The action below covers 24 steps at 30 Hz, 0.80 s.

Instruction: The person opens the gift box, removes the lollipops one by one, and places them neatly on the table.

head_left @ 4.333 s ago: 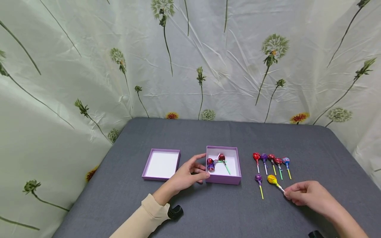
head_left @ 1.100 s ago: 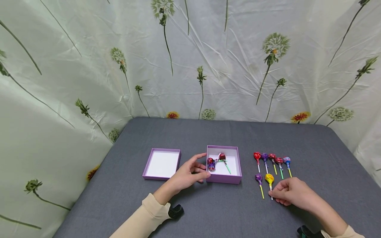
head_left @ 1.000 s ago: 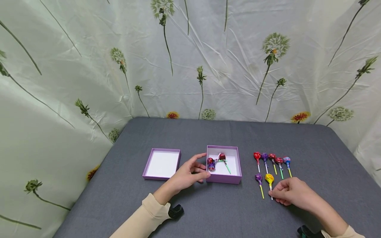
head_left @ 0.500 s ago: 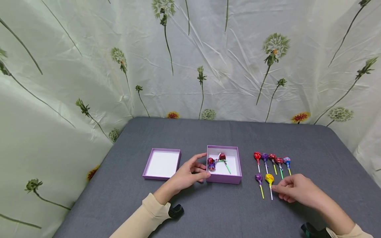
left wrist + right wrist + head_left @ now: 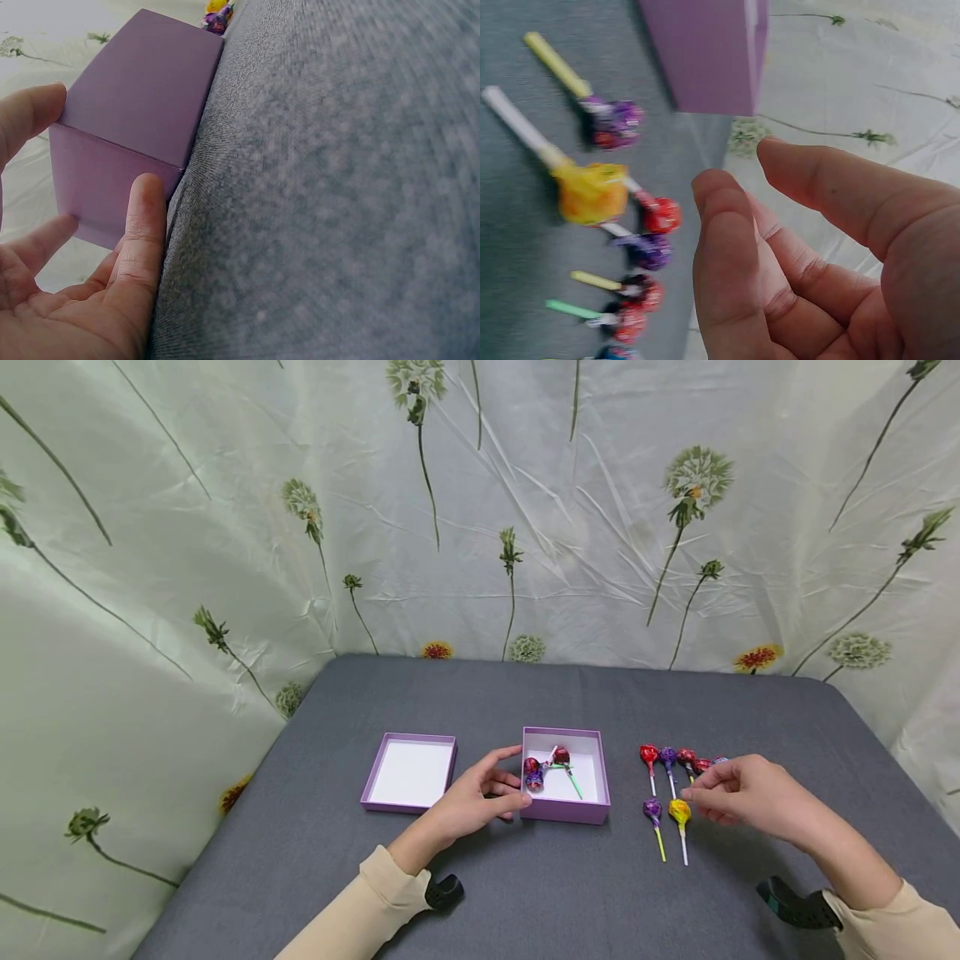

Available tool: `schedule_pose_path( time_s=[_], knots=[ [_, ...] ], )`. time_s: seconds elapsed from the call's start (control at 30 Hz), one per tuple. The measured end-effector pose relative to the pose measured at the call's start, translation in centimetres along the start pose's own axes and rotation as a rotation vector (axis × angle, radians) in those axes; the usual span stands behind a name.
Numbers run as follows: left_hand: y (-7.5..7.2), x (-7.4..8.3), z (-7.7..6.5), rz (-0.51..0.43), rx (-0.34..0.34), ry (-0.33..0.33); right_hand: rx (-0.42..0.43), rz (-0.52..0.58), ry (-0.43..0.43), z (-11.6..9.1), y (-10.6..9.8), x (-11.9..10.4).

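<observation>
My left hand (image 5: 468,793) rests against the left side of a purple box (image 5: 564,811), thumb at its front corner. In the left wrist view, mostly straight fingers (image 5: 146,217) touch its side wall. Inside the box lie several wrapped lollipops (image 5: 534,781). My right hand (image 5: 757,797) holds nothing and is over the lollipops on the right; the right wrist view shows a gap between thumb and index fingertip. A yellow lollipop (image 5: 679,812) lies beside a purple one with a yellow stick (image 5: 653,810), both sticks toward me.
Behind these two lies a row of lollipops, including a red one (image 5: 648,752) and a purple one (image 5: 667,757); my right hand partly covers the row's right end. A purple-rimmed lid (image 5: 408,772), white inside, lies left of the box. A floral curtain (image 5: 600,527) hangs behind the grey table (image 5: 480,693).
The yellow lollipop was turned straight and laid beside the purple one. My right hand then let go of its stick and moved up and back, over the back row. The left hand stayed put.
</observation>
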<state>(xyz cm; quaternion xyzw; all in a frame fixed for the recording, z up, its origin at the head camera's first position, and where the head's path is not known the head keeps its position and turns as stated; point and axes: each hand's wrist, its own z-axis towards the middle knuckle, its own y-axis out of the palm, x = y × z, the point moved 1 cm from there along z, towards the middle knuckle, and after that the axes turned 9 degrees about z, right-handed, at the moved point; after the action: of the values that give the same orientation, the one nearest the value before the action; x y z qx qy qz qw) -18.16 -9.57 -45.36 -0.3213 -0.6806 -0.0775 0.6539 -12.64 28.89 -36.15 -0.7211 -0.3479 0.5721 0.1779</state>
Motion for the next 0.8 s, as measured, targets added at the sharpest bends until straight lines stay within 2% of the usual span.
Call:
schedule_pose_path(
  time_s=[0.33, 0.8],
  knots=[
    [0.0, 0.3, -0.1, -0.011, -0.002, 0.013, -0.016, -0.037, -0.067, 1.4, -0.9, -3.7],
    [0.0, 0.2, -0.2, -0.01, -0.005, 0.01, -0.091, -0.035, -0.137, 4.4, 0.1, -8.2]
  ],
)
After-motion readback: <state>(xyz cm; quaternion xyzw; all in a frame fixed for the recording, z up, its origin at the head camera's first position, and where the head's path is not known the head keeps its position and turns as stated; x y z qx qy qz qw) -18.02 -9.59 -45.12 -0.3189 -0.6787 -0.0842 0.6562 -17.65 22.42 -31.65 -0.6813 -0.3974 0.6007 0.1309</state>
